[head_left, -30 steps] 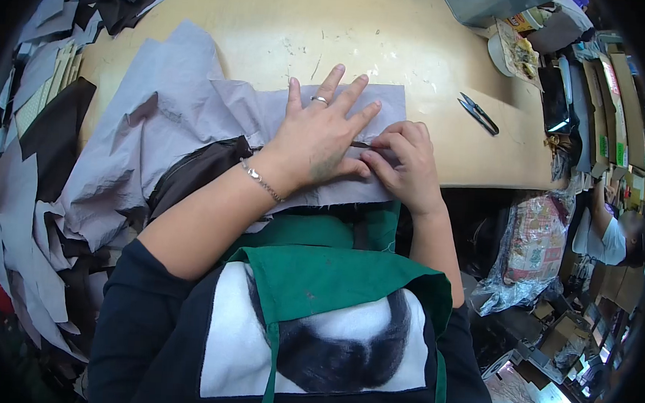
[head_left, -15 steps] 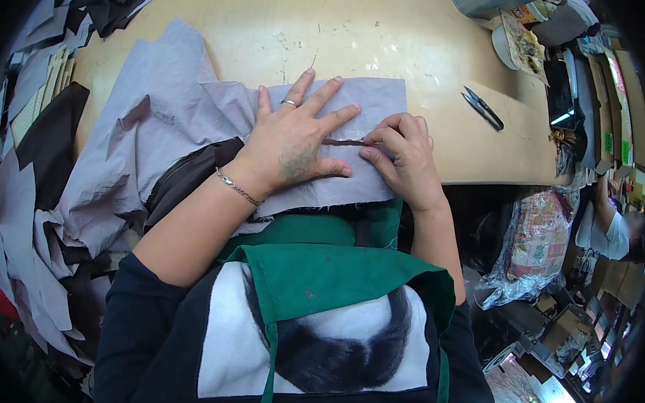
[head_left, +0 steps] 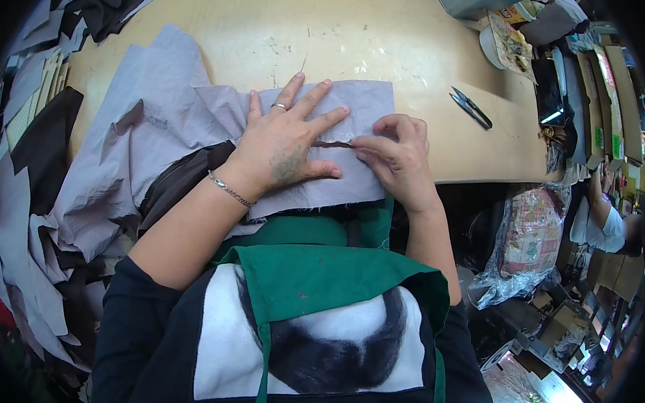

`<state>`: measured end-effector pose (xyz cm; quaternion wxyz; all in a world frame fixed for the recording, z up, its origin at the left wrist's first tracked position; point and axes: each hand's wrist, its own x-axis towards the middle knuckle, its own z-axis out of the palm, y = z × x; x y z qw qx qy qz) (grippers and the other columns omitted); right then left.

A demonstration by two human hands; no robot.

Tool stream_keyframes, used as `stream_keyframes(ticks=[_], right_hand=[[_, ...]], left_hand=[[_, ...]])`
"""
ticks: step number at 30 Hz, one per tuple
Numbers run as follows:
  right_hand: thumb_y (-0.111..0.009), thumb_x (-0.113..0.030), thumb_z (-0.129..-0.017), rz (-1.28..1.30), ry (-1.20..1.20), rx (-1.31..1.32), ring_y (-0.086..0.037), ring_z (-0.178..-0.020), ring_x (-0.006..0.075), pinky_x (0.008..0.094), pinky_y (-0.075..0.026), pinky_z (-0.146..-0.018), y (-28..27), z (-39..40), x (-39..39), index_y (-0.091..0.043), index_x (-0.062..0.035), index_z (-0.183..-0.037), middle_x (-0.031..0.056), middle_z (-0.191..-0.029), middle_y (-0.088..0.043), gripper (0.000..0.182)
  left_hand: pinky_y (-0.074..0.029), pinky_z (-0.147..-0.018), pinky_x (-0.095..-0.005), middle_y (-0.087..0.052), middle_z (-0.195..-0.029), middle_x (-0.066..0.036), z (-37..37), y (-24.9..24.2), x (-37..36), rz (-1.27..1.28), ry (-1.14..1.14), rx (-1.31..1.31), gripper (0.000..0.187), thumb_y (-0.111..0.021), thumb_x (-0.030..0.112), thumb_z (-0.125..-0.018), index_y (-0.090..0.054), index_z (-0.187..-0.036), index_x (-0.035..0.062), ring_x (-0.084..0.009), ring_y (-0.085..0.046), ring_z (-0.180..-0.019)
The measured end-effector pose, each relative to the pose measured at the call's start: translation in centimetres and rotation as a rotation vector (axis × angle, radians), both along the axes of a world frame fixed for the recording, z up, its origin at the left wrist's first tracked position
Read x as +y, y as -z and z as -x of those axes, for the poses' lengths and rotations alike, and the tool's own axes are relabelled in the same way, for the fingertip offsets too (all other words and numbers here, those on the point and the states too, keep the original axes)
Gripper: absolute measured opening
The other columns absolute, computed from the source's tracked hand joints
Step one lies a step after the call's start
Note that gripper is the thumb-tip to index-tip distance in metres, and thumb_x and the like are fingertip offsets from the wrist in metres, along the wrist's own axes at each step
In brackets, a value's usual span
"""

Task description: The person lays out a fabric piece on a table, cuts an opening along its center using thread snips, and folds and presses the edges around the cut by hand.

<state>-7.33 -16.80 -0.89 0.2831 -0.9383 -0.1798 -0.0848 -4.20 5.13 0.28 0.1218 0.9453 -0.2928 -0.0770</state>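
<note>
Grey fabric (head_left: pixel 144 119) lies creased across the table's near side, its right part flat under my hands. My left hand (head_left: pixel 285 141) rests on it with the fingers spread, a ring and a bracelet on it. A narrow dark strip (head_left: pixel 333 144) runs along a slit or seam between my hands. At the strip's right end, my right hand (head_left: pixel 398 154) pinches with thumb and index finger; the strip's end is hidden there. Dark fabric with a zipper-like edge (head_left: pixel 185 176) lies below my left wrist.
Thread snips (head_left: pixel 472 109) lie on the table (head_left: pixel 390 30) at the right. Fabric pieces (head_left: pixel 25 244) pile up at the left. A food container (head_left: pixel 507 47) and a grey bin (head_left: pixel 471 1) stand at the back right. Another person's arm (head_left: pixel 599 205) shows far right.
The whole view has shifted slightly, moving the table things left. My right thumb and index finger still pinch at the strip's end, and my left hand stays spread on the fabric.
</note>
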Motion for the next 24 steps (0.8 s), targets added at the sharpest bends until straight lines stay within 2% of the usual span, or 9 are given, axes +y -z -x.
stream_keyframes(ticks=[4, 6, 9, 10, 11, 14, 18, 21, 24], right_hand=[[-0.077, -0.019, -0.073, -0.033, 0.166, -0.187, -0.050, -0.107, 0.0288, 0.0424, -0.039, -0.093, 0.3, -1.5, -5.5, -0.070, -0.0163, -0.106, 0.0066, -0.108, -0.058, 0.034], [-0.076, -0.021, -0.076, 0.074, 0.372, -0.239, -0.051, -0.110, 0.0318, 0.0459, -0.038, -0.096, 0.5, -2.9, -9.5, -0.065, -0.0095, -0.111, 0.0096, -0.112, -0.058, 0.038], [-0.074, -0.022, -0.080, 0.402, 0.559, -0.271, -0.052, -0.110, 0.0324, 0.0443, -0.039, -0.097, 2.7, -4.7, -13.5, -0.064, -0.0067, -0.109, 0.0117, -0.114, -0.059, 0.034], [-0.073, -0.021, -0.081, 0.350, 0.530, -0.204, -0.052, -0.110, 0.0322, 0.0436, -0.040, -0.096, 2.7, -4.9, -14.2, -0.063, -0.0062, -0.109, 0.0120, -0.114, -0.059, 0.033], [-0.072, -0.021, -0.082, 0.300, 0.493, -0.131, -0.052, -0.110, 0.0320, 0.0428, -0.041, -0.096, 2.2, -5.0, -14.3, -0.063, -0.0058, -0.110, 0.0124, -0.113, -0.059, 0.032], [-0.069, -0.018, -0.084, 0.108, 0.440, 0.099, -0.054, -0.108, 0.0312, 0.0413, -0.043, -0.093, 0.9, -4.6, -12.7, -0.061, -0.0051, -0.112, 0.0123, -0.112, -0.060, 0.031], [-0.070, -0.014, -0.082, -0.148, 0.163, 0.224, -0.056, -0.098, 0.0277, 0.0406, -0.045, -0.084, -2.4, -2.3, -7.2, -0.061, -0.0085, -0.116, 0.0084, -0.104, -0.060, 0.035], [-0.070, -0.013, -0.076, 0.224, -0.086, 0.007, -0.055, -0.089, 0.0232, 0.0384, -0.044, -0.077, -3.4, -1.1, -4.7, -0.062, -0.0155, -0.119, 0.0033, -0.094, -0.056, 0.044], [-0.067, -0.015, -0.074, 0.334, -0.152, -0.212, -0.053, -0.084, 0.0190, 0.0353, -0.042, -0.075, -2.3, -1.4, -4.3, -0.063, -0.0234, -0.122, -0.0010, -0.087, -0.052, 0.049]], left_hand=[[-0.026, -0.098, -0.0766, -0.025, -0.156, -0.005, 0.0, -0.2, -0.1, -0.020, 0.003, 0.017, 0.084, -0.068, 0.066, -0.069, -0.044, -0.142, 0.0320, -0.0342, -0.020, -0.144], [-0.027, -0.099, -0.0751, -0.028, -0.154, -0.008, 0.2, -0.4, -0.3, -0.027, -0.010, -0.018, 0.080, -0.069, 0.061, -0.072, -0.045, -0.141, 0.0264, -0.0343, -0.022, -0.144], [-0.032, -0.100, -0.0698, -0.032, -0.152, -0.011, 1.3, -0.6, -0.7, 0.059, 0.066, -0.174, 0.073, -0.069, 0.050, -0.077, -0.047, -0.139, 0.0176, -0.0334, -0.026, -0.142], [-0.033, -0.100, -0.0675, -0.033, -0.151, -0.012, 2.0, -0.4, -0.8, 0.103, 0.102, -0.239, 0.070, -0.069, 0.045, -0.079, -0.047, -0.138, 0.0145, -0.0329, -0.027, -0.142], [-0.037, -0.103, -0.0584, -0.037, -0.149, -0.013, 2.9, 0.1, -1.0, 0.244, 0.222, -0.284, 0.061, -0.068, 0.033, -0.081, -0.050, -0.135, 0.0105, -0.0305, -0.031, -0.141], [-0.035, -0.107, -0.0520, -0.036, -0.149, -0.011, 5.2, 0.8, -2.1, 0.246, 0.584, 0.012, 0.056, -0.065, 0.031, -0.084, -0.051, -0.134, 0.0117, -0.0280, -0.030, -0.141], [-0.032, -0.110, -0.0498, -0.035, -0.151, -0.009, 5.6, 2.8, -2.7, 0.165, 0.599, -0.107, 0.053, -0.062, 0.029, -0.085, -0.052, -0.134, 0.0120, -0.0259, -0.028, -0.143], [-0.031, -0.111, -0.0491, -0.033, -0.151, -0.007, 5.1, 2.3, -2.9, 0.164, 0.609, -0.062, 0.052, -0.061, 0.029, -0.086, -0.052, -0.135, 0.0128, -0.0250, -0.025, -0.144], [-0.030, -0.111, -0.0486, -0.033, -0.152, -0.005, 4.6, 1.9, -2.8, 0.178, 0.616, 0.013, 0.053, -0.062, 0.030, -0.085, -0.052, -0.134, 0.0136, -0.0247, -0.024, -0.144]])
